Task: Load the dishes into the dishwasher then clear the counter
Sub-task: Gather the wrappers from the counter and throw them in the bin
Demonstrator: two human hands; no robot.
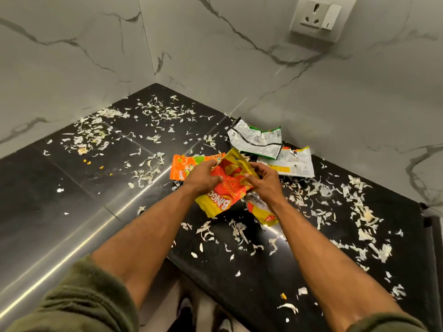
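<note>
A yellow and red snack wrapper (227, 188) is held above the black counter (72, 188) in the corner. My left hand (202, 177) grips its left edge and my right hand (265, 182) pinches its right side. An orange wrapper (183, 167) lies flat just left of my left hand. Behind my hands lie a green and white wrapper (256, 140) and a white and yellow wrapper (292, 164). Another yellow wrapper (262, 212) lies under my right wrist, partly hidden.
Several pale vegetable scraps (359, 212) are scattered across the whole counter, thick at the back left (91, 133) and right side. Marble walls close the corner; a wall socket (316, 17) sits up right. The counter's front edge runs past my forearms, floor and shoes below.
</note>
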